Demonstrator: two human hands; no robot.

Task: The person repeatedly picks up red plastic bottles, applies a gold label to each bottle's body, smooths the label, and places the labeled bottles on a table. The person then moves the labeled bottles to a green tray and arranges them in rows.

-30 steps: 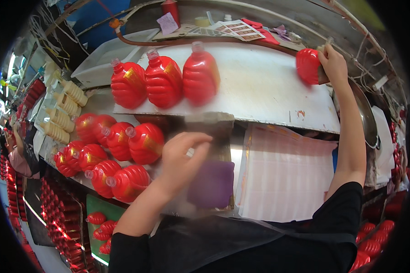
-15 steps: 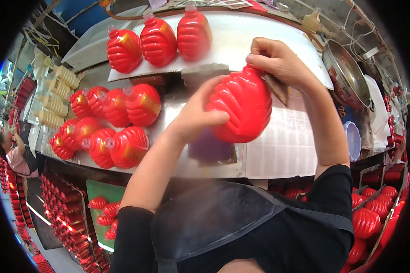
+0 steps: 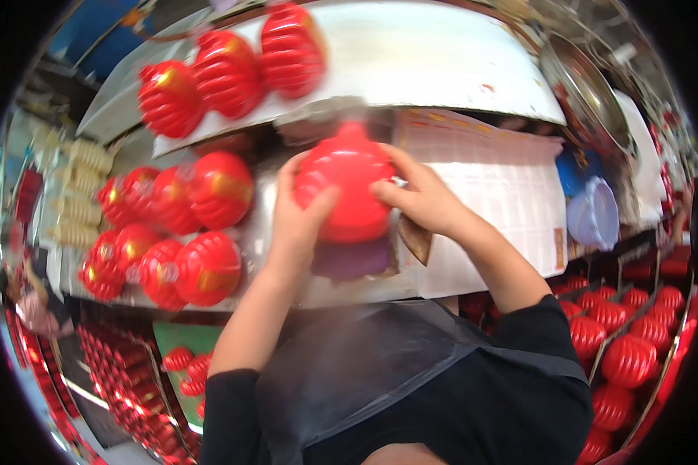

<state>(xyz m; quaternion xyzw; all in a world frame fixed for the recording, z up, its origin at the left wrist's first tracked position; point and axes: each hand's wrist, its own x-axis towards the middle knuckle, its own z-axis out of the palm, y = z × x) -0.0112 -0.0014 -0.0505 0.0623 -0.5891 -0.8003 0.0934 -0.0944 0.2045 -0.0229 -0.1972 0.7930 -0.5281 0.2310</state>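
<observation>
Between my two hands is a rounded, ribbed red plastic bottle (image 3: 349, 174), its narrow neck pointing away from me and its body blurred by motion. My left hand (image 3: 298, 213) wraps the bottle's left side, thumb on the near face. From the right, my right hand (image 3: 423, 194) grips it with thumb and fingers. A brown, pointed, flat piece (image 3: 416, 239) sticks out below that hand; its kind and its other end are hidden. Under the bottle lies a purple block or pad (image 3: 353, 260), partly covered.
Several similar red bottles (image 3: 221, 190) stand at left on the bench, and three more (image 3: 229, 74) on the raised white board (image 3: 426, 54). White sheeting (image 3: 485, 201) covers the right side. A metal pan (image 3: 585, 93) and pale basket (image 3: 593, 213) stand far right. A person (image 3: 39, 306) is at far left.
The bottle has moved left and down, over the purple block. My right hand has gone from its neck to its right side. The view has shifted somewhat.
</observation>
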